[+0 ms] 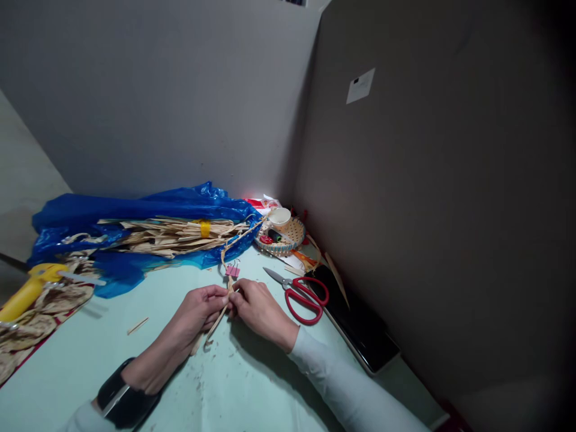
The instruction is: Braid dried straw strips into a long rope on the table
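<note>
Between my two hands runs a braid of pale dried plant strips (218, 324), its loose ends hanging toward me. My left hand (200, 310) pinches the strips from the left, wearing a dark band at the wrist. From the right, my right hand (256, 306) closes on the same strips, fingertips almost touching those of the left. Just beyond the fingers a pink binder clip (233, 271) grips the braid. Past the clip, the finished cord (234, 240) curves up toward a small woven basket. Red-handled scissors (302, 295) lie to the right of my right hand.
A bundle of dried strips (180, 236) lies on a blue plastic bag (135, 204) at the back left. At left is a yellow glue gun (27, 291). The woven basket (292, 237) holds a white cup (279, 217). A black glossy device (360, 327) lies along the right partition.
</note>
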Demonstrator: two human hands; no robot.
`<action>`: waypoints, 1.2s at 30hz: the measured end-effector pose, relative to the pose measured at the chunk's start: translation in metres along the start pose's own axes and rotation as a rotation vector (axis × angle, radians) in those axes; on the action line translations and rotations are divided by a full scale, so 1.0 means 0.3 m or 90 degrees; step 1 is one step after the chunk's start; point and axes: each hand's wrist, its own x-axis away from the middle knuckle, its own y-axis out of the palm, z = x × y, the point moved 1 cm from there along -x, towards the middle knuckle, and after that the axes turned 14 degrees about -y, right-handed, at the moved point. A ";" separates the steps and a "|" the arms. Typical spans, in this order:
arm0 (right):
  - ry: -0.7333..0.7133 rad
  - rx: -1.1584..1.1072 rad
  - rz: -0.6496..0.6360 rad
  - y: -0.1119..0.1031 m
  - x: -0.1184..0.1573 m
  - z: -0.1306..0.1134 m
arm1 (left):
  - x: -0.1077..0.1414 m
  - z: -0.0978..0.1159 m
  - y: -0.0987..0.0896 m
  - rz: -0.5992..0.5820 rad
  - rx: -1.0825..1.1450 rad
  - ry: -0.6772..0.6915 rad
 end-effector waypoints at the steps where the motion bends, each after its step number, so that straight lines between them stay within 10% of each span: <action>1: 0.007 -0.010 -0.001 0.001 -0.002 0.000 | 0.000 0.000 0.002 0.003 -0.002 0.003; 36: 0.122 -0.256 0.066 0.051 -0.011 0.058 | 0.005 0.006 -0.011 0.098 -0.208 0.092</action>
